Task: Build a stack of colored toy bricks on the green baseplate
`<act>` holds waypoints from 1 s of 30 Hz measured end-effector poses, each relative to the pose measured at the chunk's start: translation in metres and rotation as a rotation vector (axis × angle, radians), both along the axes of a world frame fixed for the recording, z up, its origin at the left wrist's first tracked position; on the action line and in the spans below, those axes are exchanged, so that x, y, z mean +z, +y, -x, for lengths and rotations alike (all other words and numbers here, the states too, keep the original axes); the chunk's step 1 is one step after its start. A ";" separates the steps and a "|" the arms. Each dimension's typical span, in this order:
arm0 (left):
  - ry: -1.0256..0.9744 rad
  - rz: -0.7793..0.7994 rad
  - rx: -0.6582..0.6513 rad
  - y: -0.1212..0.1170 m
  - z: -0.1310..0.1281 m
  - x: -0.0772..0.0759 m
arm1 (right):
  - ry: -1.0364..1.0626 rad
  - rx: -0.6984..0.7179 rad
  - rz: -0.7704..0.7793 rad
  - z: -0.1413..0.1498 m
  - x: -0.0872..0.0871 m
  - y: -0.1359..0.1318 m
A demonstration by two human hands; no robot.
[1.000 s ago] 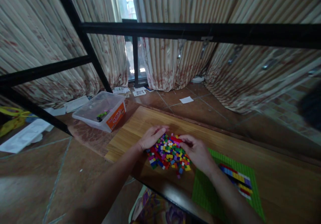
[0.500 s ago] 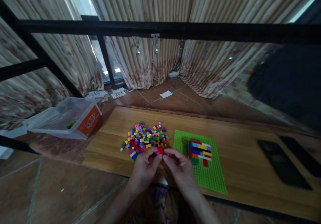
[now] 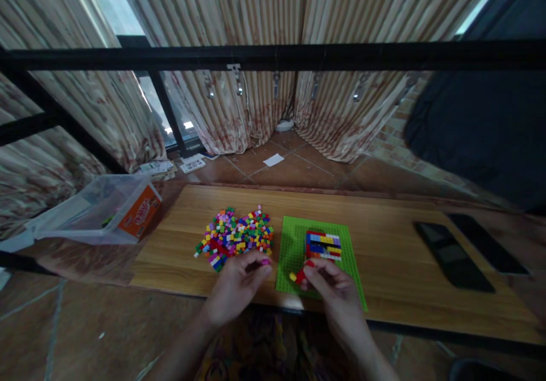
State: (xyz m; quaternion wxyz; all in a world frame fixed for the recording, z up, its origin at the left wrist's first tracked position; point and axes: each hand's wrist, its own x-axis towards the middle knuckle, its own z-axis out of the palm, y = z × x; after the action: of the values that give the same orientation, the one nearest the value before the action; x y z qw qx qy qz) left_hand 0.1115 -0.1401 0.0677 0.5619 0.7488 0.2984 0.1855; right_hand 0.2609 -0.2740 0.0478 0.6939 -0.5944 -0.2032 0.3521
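Observation:
My left hand [image 3: 236, 281] pinches a small pink brick [image 3: 265, 262] between thumb and fingertips, in front of the heap of loose coloured bricks [image 3: 239, 236]. In my right hand [image 3: 335, 284] is a red brick [image 3: 303, 272], held above the near part of the green baseplate [image 3: 292, 244]. A yellow brick [image 3: 292, 277] shows at the red one's left end; whether the two are joined I cannot tell. Just beyond my right fingers, a block built of multicoloured bricks [image 3: 324, 245] stands on the baseplate, its near side partly hidden by the hand.
Two dark flat phone-like slabs [image 3: 454, 256] lie at the right of the wooden table [image 3: 388, 267]. A clear plastic box [image 3: 98, 210] with an orange label sits at the left. A black rail [image 3: 273, 58] crosses in front of the curtains.
My hands have come apart: the right has moved over the baseplate with the red brick, while the left stays near the heap with the pink one. The view has shifted to the right.

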 end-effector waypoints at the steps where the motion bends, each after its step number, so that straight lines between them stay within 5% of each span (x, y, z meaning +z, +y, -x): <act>1: 0.016 -0.038 0.043 0.007 -0.002 -0.002 | 0.007 -0.056 -0.002 -0.006 -0.002 -0.001; 4: 0.038 -0.037 0.092 0.024 -0.011 -0.006 | 0.012 -0.156 0.001 -0.019 -0.004 0.003; 7: 0.007 0.092 0.008 0.025 -0.021 -0.004 | -0.017 -0.158 -0.001 -0.017 -0.003 0.015; 14: 0.045 0.256 -0.122 0.000 -0.026 0.002 | -0.091 0.003 -0.008 0.007 0.000 0.034; 21: 0.009 0.502 -0.118 0.008 -0.015 -0.004 | -0.127 0.174 -0.001 0.006 0.005 0.019; 23: 0.037 0.385 -0.098 0.017 -0.013 -0.005 | -0.157 0.138 0.027 -0.002 0.003 0.010; 28: 0.324 -0.413 0.101 0.042 -0.012 -0.001 | -0.477 -0.067 0.234 -0.037 -0.011 -0.010; 30: 0.467 -0.618 0.131 0.051 -0.013 0.000 | -0.667 -0.074 0.308 -0.051 -0.013 -0.014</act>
State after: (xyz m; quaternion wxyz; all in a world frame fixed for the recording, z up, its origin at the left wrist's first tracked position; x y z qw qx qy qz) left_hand 0.1245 -0.0887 0.0675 0.2138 0.8843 0.3954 0.1265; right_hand 0.3115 -0.2881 0.0346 0.5040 -0.7809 -0.3413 0.1402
